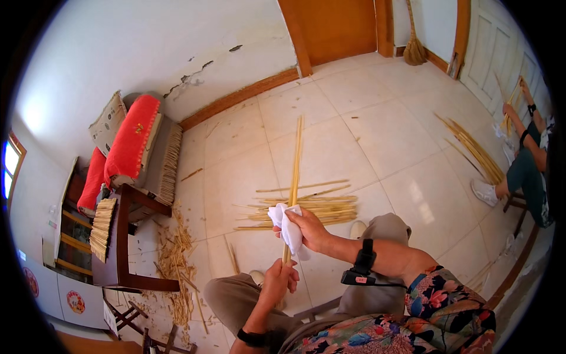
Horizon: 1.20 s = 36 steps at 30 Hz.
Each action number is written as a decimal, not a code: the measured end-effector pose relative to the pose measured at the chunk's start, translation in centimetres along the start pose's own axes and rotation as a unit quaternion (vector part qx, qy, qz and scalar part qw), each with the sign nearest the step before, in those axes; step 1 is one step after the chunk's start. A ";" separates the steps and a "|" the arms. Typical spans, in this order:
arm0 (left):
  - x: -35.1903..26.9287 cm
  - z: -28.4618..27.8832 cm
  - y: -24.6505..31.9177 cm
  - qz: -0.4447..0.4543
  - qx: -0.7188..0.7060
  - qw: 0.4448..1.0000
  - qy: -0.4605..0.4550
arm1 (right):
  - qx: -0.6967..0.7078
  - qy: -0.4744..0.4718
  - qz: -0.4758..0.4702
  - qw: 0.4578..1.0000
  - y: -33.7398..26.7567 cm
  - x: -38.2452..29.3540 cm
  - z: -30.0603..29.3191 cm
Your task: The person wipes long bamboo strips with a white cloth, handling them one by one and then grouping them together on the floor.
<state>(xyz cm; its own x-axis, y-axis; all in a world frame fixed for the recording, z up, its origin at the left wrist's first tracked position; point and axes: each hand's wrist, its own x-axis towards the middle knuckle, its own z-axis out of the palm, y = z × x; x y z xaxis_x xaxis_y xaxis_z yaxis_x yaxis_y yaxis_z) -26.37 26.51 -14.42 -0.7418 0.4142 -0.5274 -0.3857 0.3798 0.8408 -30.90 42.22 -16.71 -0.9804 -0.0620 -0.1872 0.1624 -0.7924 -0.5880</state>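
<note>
Several long yellowish stalks (296, 163) are held together, pointing away from me over the floor. My left hand (279, 278) is closed around their near end, low in front of my lap. Farther up, my right hand (305, 228) grips a white cloth (289, 228) wrapped around the same stalks. Beyond and partly behind this hand, a loose pile of similar stalks (327, 210) lies crosswise on the tiled floor. The fingers of my right hand are partly hidden by the cloth.
Straw scraps (177, 265) litter the floor at left, beside a dark wooden table (126, 265) bearing short cut stalks (102, 228). A sofa with red covers (135, 137) stands behind it. At right, another person (526, 163) sits holding stalks near a second pile (475, 152).
</note>
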 end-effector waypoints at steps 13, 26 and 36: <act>1.3 0.8 -0.7 0.044 -0.056 0.995 0.072 | -0.078 0.052 0.010 0.996 3.3 0.1 -0.4; -5.4 -3.8 -1.3 0.138 0.183 0.971 0.062 | -0.029 0.170 -0.164 0.971 -6.1 5.9 -3.8; -16.7 -14.5 -8.4 0.054 0.300 0.896 0.324 | -0.014 0.199 -0.225 0.954 -10.7 5.6 -7.1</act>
<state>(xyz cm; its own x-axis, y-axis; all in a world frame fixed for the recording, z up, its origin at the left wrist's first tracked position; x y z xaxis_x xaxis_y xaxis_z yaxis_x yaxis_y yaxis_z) -18.73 4.43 -10.90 -0.9946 -0.0179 -0.1027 -0.0731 0.8225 0.5640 -37.33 54.61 -17.05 -0.8324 0.5203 -0.1907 -0.2574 -0.6677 -0.6985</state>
